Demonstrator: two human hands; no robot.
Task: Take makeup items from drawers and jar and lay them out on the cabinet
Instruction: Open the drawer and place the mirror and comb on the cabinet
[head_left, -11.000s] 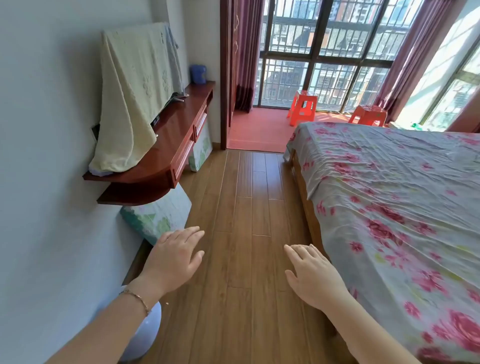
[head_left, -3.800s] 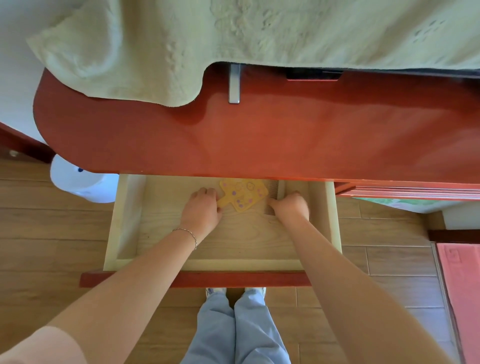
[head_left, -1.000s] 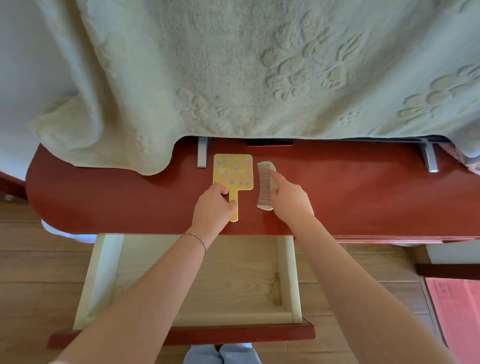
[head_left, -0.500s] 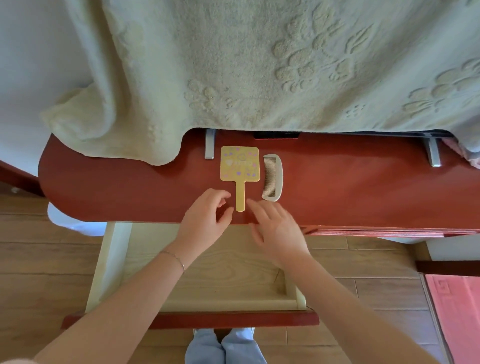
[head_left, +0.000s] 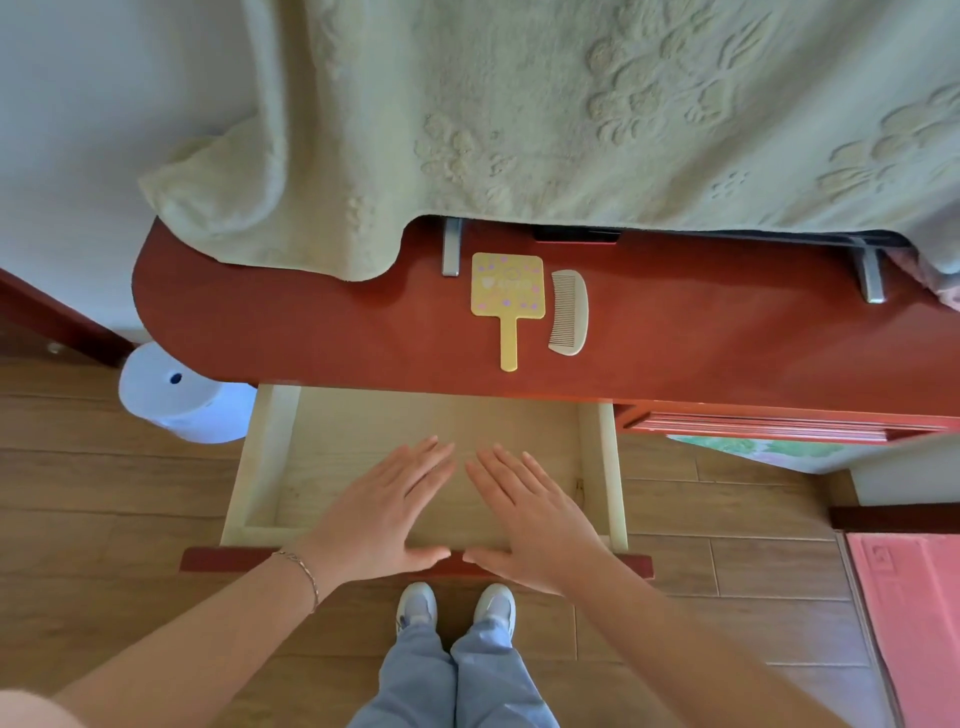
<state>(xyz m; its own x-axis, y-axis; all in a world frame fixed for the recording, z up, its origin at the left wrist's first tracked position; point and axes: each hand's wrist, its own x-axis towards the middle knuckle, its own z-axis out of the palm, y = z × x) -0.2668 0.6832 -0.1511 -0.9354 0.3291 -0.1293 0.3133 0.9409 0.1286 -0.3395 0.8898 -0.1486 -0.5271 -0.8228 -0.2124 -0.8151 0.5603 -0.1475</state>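
Head view: looking straight down at an open drawer and the bench above it.
Left grip (head_left: 382, 519): flat, fingers straight and together, holding nothing; palm over the near edge of the drawer, thumb lying along the red drawer front (head_left: 223, 560). Thin bracelet (head_left: 301, 569) on the wrist.
Right grip (head_left: 530, 514): same pose, fingers extended and slightly spread, holding nothing; thumb along the drawer front, thumb tip just beside the left thumb tip.
Grip spacing: side by side, fingertips close but apart, both pointing away from the person toward the bench.
Drawer (head_left: 605, 467): pulled out, pale wood interior; bare floor panel visible ahead of both grips.
Hand mirror (head_left: 507, 291): yellow, square head with dotted pattern, handle pointing back toward the grips; lies flat on the bench, well beyond the fingertips.
Comb (head_left: 569, 312): pale, curved back; just to the right of the mirror, near but not touching it, beyond the right grip.
Bench (head_left: 291, 332): red-brown top with rounded left end.
Towel (head_left: 519, 104): pale green, embossed flowers, draped over the far part of the bench, beyond mirror and comb.
White container (head_left: 176, 400): on the floor, left of the left grip, partly under the bench end.
Below grips: light shoes (head_left: 415, 605) and blue trousers on wood floor.
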